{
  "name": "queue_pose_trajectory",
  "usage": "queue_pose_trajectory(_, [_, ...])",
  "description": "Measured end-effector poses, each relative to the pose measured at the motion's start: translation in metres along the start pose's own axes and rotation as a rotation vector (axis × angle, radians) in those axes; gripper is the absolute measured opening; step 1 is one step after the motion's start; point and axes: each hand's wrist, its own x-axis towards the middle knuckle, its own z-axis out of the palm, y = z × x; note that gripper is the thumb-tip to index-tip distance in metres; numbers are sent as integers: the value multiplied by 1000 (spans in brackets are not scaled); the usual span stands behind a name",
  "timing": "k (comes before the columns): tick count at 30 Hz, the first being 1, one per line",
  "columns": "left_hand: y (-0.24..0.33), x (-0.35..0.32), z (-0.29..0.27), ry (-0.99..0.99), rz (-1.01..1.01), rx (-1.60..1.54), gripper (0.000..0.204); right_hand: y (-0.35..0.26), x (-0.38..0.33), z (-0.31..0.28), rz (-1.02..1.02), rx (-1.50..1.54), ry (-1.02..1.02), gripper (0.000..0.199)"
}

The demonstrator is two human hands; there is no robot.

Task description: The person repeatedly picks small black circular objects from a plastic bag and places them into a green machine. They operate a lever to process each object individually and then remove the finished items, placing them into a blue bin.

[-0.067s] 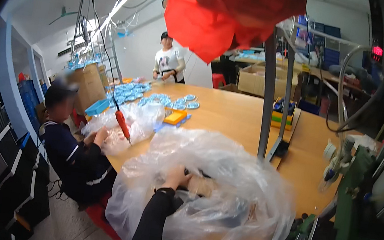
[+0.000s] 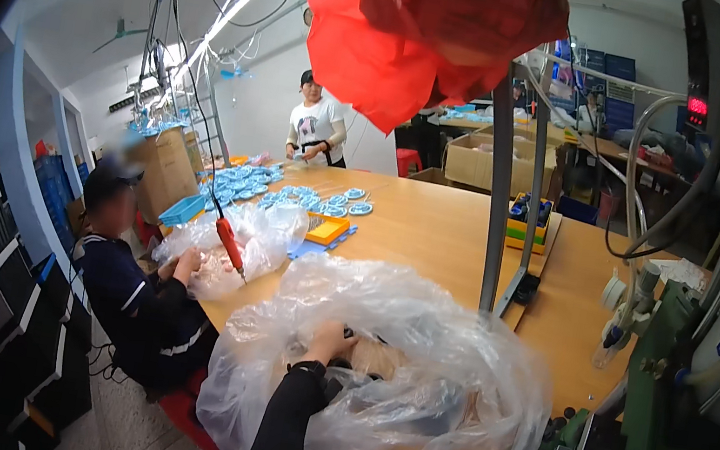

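Head view: one large clear plastic bag (image 2: 409,393) lies crumpled on the near edge of one wooden table (image 2: 435,227). One left hand (image 2: 328,341), on a black-sleeved arm, reaches into the bag's open mouth; its fingers are buried in the film, so how far they are spread and what they hold cannot be told. The right hand is out of sight. One smaller clear bag (image 2: 260,233) lies further left, with one red-handled hanging tool (image 2: 230,246) before it. One seated person (image 2: 142,304) in dark clothing works there; one standing person (image 2: 315,128) in white waits at the far end. One red plastic sheet (image 2: 412,17) hangs overhead. One green machine (image 2: 682,389) stands right.
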Motion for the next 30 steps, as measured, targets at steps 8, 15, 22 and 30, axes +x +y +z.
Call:
queue_pose_trajectory(8, [16,3,-13,-161,71,-68,42,-24,16,34,-54,289,-151,39])
queue_pose_trajectory(15, [3,-68,-56,-67,251,-156,29,-30,34,76,147,384,-198,46])
queue_pose_trajectory(22, [147,-191,-144,-461,8,-1237,27,-33,49,53,46,440,37,41])
queue_pose_trajectory(30, [199,-273,-120,-761,286,-1293,47,-42,29,63,-70,285,200,54])
